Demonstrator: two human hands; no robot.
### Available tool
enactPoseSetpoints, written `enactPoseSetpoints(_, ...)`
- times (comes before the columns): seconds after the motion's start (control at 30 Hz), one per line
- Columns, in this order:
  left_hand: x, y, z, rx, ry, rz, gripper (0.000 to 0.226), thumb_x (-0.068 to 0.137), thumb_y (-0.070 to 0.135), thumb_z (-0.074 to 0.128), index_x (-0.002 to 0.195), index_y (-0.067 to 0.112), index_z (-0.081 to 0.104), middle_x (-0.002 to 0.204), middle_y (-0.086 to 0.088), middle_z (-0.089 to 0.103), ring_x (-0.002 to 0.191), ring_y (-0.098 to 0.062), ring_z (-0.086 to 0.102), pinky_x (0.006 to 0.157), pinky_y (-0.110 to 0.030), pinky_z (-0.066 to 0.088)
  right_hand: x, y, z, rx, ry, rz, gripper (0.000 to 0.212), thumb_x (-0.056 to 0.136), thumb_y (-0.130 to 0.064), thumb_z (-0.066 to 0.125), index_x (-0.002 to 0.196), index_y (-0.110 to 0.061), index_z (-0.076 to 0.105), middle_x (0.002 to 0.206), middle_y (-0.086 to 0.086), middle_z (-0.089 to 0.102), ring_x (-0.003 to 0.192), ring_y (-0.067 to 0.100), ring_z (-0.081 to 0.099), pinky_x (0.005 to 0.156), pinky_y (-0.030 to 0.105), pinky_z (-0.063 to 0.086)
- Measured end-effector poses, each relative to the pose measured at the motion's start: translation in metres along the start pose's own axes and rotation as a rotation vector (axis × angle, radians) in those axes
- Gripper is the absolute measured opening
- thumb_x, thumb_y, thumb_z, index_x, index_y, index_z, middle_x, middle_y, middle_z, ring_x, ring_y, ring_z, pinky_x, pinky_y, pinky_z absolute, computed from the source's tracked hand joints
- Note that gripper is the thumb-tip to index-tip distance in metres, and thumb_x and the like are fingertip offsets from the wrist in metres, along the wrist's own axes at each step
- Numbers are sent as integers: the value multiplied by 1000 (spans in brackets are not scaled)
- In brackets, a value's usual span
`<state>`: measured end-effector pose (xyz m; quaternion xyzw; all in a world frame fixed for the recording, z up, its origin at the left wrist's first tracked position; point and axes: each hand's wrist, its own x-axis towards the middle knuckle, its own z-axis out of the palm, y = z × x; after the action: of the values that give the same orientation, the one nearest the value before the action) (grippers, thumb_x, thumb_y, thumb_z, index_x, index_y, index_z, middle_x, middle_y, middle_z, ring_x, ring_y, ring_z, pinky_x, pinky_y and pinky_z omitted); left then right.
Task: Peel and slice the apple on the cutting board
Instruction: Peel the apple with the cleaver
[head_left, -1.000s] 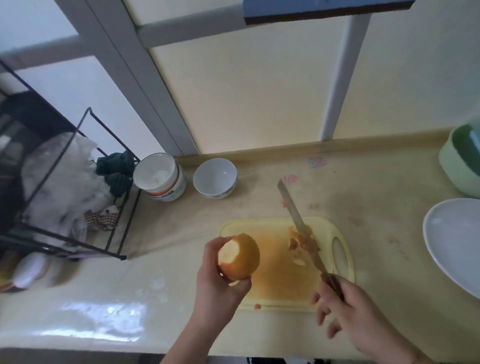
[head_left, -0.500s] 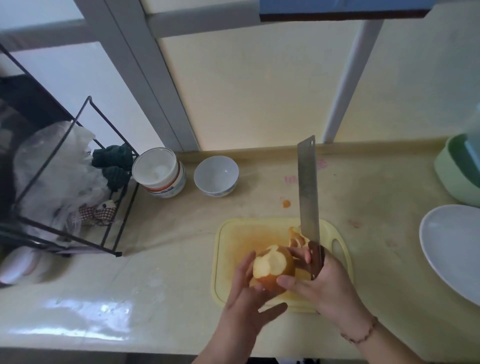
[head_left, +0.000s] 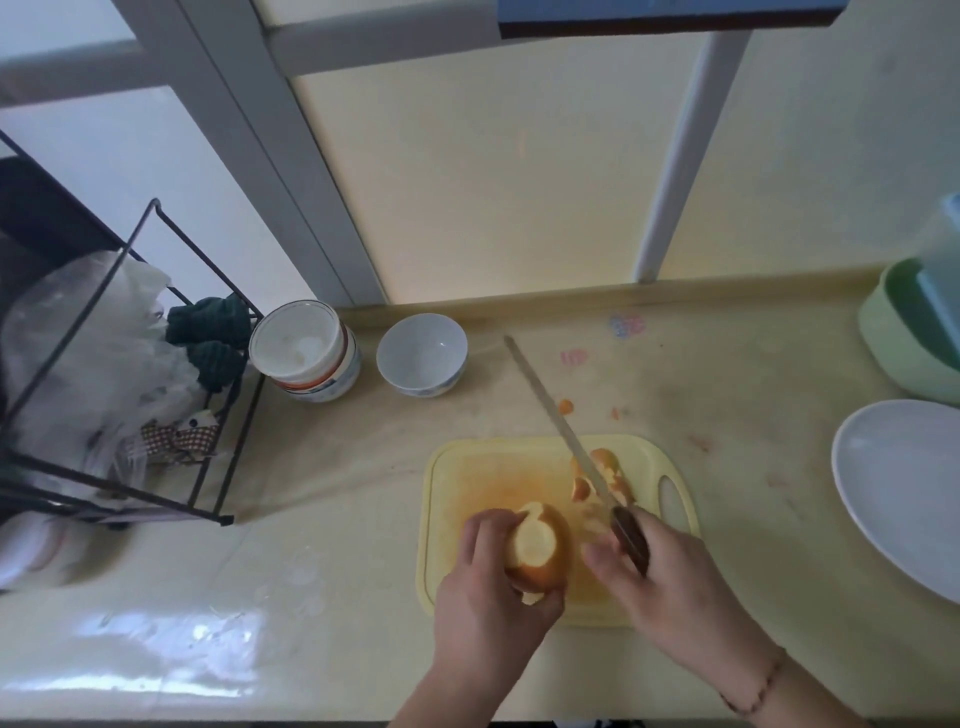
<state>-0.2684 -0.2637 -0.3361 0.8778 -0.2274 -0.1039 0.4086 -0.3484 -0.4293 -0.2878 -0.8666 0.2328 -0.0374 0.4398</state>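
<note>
Left hand (head_left: 488, 597): grips the apple (head_left: 537, 553) above the near edge of the board (head_left: 457, 467).
Right hand (head_left: 670, 587): closed around the knife (head_left: 561, 421) handle; blade points away, off the apple.
Done: one pale patch is peeled; peels (head_left: 605, 475) lie on the board.
Left: most skin, all slicing.
Around: bowl (head_left: 422, 355), plate (head_left: 904, 488), rack (head_left: 104, 395); none blocks the board.

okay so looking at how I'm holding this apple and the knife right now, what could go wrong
The left hand wraps the half-peeled apple in the air, so a slipping blade could reach those fingers. The right hand holds a long knife, clumsy for peeling. Peel scraps on the cutting board may make slicing unsteady.
</note>
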Motion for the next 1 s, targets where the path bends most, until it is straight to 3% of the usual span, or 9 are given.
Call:
enactPoseSetpoints(0.07,5,-6,-2,53,32,-54,72,55,36,91,108,44,43,107,29,47,69,20,54,55,-14,42,-14,13,-11,-234,49,-20,57,81,-80,20,74,-30,47,55,-10,54,53,6,57,45,16,36)
enactPoseSetpoints(0.13,12,-8,-4,60,60,-125,67,56,34,93,104,38,46,103,28,47,71,15,58,55,-19,43,-31,33,-14,-464,82,-65,62,82,-80,10,72,-30,46,52,-13,50,49,8,55,42,23,35)
enactPoseSetpoints(0.23,19,-12,-4,46,101,-158,61,56,33,89,96,35,43,98,21,48,72,2,61,53,-21,44,-54,56,-13,-565,68,-115,60,85,-76,19,67,-31,54,46,-16,50,38,6,50,33,22,36)
enactPoseSetpoints(0.33,20,-17,1,79,140,-77,41,65,47,66,98,25,55,91,18,45,73,-10,56,49,-21,39,-63,63,-13,-589,121,-228,60,86,-73,23,78,-30,64,57,-16,61,42,6,57,39,22,42)
enactPoseSetpoints(0.47,21,-22,6,197,151,67,31,73,34,47,95,16,61,88,14,39,78,-13,47,44,-14,29,-60,51,-15,-604,175,-320,44,88,-70,19,76,-35,44,49,-21,48,37,1,46,40,13,28)
enactPoseSetpoints(0.57,24,-21,6,163,197,101,28,69,17,53,96,24,51,89,12,38,71,-20,51,38,-33,43,-59,48,-15,-600,157,-323,42,88,-70,17,79,-36,39,47,-21,47,34,0,43,38,9,20)
enactPoseSetpoints(0.73,24,-17,5,208,189,139,55,59,-7,71,92,26,43,88,16,30,71,-24,54,35,-38,44,-61,54,-12,-583,93,-272,43,87,-72,21,79,-35,42,50,-18,52,34,4,46,31,19,33)
enactPoseSetpoints(0.87,24,-21,6,177,199,104,50,62,-3,69,94,27,45,91,19,30,70,-26,56,36,-38,46,-62,56,-12,-581,60,-244,55,87,-72,23,70,-32,56,53,-16,54,36,8,49,31,20,35)
enactPoseSetpoints(1.0,24,-22,5,230,162,119,31,61,6,65,89,16,57,89,12,38,73,-24,56,37,-28,37,-63,50,-13,-564,85,-246,49,88,-72,22,69,-32,46,49,-17,50,32,7,44,30,21,29)
